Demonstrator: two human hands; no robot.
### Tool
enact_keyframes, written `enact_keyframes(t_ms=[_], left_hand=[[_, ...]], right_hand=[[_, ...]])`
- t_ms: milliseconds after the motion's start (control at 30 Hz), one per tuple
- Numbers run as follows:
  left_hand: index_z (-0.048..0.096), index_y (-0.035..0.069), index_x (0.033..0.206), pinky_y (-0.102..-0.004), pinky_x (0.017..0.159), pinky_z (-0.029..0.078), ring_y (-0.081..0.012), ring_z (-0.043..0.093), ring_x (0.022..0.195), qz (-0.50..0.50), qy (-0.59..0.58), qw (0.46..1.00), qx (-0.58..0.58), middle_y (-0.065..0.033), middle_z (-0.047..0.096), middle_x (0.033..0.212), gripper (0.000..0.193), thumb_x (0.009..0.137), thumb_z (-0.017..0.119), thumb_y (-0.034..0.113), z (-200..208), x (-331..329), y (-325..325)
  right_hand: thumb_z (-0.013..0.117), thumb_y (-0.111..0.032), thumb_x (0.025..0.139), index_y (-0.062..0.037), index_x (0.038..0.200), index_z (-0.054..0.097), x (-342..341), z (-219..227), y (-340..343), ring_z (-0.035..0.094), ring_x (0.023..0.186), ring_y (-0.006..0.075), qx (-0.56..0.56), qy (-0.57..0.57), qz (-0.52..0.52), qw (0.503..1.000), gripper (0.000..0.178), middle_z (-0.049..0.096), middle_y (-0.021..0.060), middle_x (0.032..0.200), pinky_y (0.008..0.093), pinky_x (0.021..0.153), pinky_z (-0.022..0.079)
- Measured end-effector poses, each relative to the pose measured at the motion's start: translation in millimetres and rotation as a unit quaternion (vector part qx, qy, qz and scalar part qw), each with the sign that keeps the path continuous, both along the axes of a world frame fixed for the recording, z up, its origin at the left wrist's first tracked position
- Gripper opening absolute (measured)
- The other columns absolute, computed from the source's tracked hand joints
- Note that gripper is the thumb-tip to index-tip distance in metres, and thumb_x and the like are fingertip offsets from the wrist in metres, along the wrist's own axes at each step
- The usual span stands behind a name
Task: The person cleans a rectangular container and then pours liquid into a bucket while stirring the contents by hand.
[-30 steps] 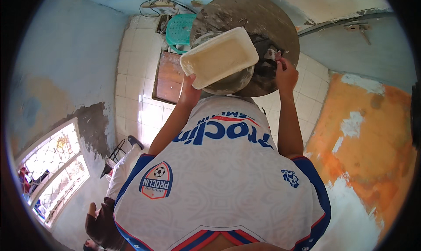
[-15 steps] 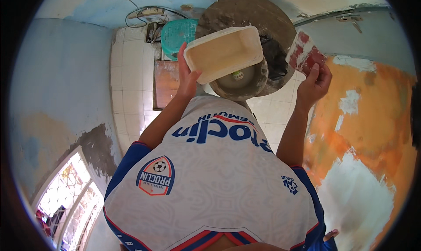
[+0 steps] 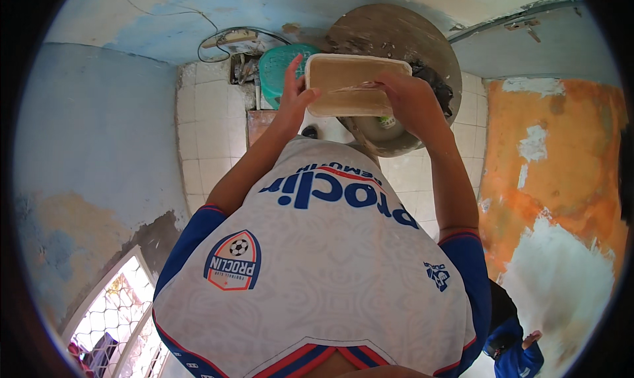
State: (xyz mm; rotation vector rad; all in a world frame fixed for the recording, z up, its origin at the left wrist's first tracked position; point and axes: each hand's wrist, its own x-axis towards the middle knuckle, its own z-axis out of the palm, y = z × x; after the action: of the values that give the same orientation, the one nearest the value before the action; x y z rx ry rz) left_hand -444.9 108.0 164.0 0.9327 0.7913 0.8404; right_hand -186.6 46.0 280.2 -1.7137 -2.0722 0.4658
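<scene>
An oblong cream tray [image 3: 360, 59] with a beige inside is held up over a round table. My left hand [image 3: 296, 104] grips its left end, thumb on the near side and fingers along the outer wall. Inside the tray's right half reaches my right hand [image 3: 416, 104], closed on a putty spreader [image 3: 356, 87] seen nearly edge-on. Its thin blade lies across the tray's interior; whether it touches the bottom I cannot tell. Below the tray stands a grimy bucket [image 3: 404, 143], partly hidden, with a small green-and-white thing [image 3: 387, 121] in it.
The round brown table [image 3: 389, 28] bears a crumpled black plastic bag [image 3: 439, 90]. A green plastic stool [image 3: 271, 74] stands to the left. Patchy orange wall [image 3: 561, 147] runs along the right. Another person [image 3: 512, 345] in blue shows at the lower right.
My right hand has swung left with the spreader, from beside the table into the tray. The tray has levelled and shifted slightly right. More of the other person shows.
</scene>
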Motion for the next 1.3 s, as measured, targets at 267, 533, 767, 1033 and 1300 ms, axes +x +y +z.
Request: enact_keyframes(t_ms=[267, 533, 767, 1033, 1300], left_hand=[[0.007, 0.014, 0.171, -0.0451, 0.118, 0.038, -0.0296, 0.054, 0.134, -0.033, 0.027, 0.999, -0.002, -0.0226, 0.054, 0.148, 0.103, 0.089, 0.069, 0.024, 14, -24, 7], [0.008, 0.014, 0.171, -0.0438, 0.118, 0.038, -0.0290, 0.055, 0.133, -0.020, -0.035, 0.998, -0.045, -0.0201, 0.056, 0.145, 0.099, 0.091, 0.066, 0.023, 9, -28, 10], [0.010, 0.014, 0.170, -0.0431, 0.119, 0.037, -0.0285, 0.053, 0.137, -0.022, -0.078, 0.994, -0.078, -0.0203, 0.055, 0.148, 0.095, 0.092, 0.064, 0.020, 1, -28, 5], [0.009, 0.014, 0.171, -0.0430, 0.119, 0.038, -0.0289, 0.053, 0.137, -0.018, -0.088, 0.994, -0.063, -0.0216, 0.054, 0.149, 0.095, 0.093, 0.064, 0.020, -11, -28, 1], [0.009, 0.015, 0.170, -0.0441, 0.114, 0.043, -0.0280, 0.056, 0.134, -0.027, -0.080, 0.994, -0.073, -0.0187, 0.056, 0.147, 0.094, 0.095, 0.064, 0.022, -13, -27, -1]], right_hand=[[0.062, -0.010, 0.099, -0.0090, 0.115, 0.071, -36, -7, 23, 0.072, 0.100, 0.0391, -0.032, -0.046, 0.064, 0.996, 0.018, 0.076, 0.0159, 0.107, 0.0472, 0.085, 0.057], [0.062, -0.009, 0.101, -0.0076, 0.117, 0.071, -52, -2, 30, 0.071, 0.104, 0.0394, -0.111, -0.027, 0.009, 0.993, 0.018, 0.076, 0.0157, 0.110, 0.0448, 0.090, 0.056], [0.062, -0.012, 0.102, -0.0084, 0.116, 0.071, -53, -6, 24, 0.071, 0.103, 0.0397, -0.097, -0.004, 0.000, 0.995, 0.017, 0.075, 0.0176, 0.107, 0.0452, 0.089, 0.056], [0.062, -0.012, 0.101, -0.0077, 0.113, 0.072, -63, -3, 14, 0.071, 0.103, 0.0389, -0.119, 0.012, -0.026, 0.992, 0.016, 0.076, 0.0177, 0.108, 0.0452, 0.090, 0.056], [0.062, -0.015, 0.101, -0.0117, 0.116, 0.074, -64, -9, 11, 0.073, 0.100, 0.0376, -0.074, -0.009, -0.027, 0.997, 0.019, 0.077, 0.0164, 0.108, 0.0450, 0.088, 0.057]])
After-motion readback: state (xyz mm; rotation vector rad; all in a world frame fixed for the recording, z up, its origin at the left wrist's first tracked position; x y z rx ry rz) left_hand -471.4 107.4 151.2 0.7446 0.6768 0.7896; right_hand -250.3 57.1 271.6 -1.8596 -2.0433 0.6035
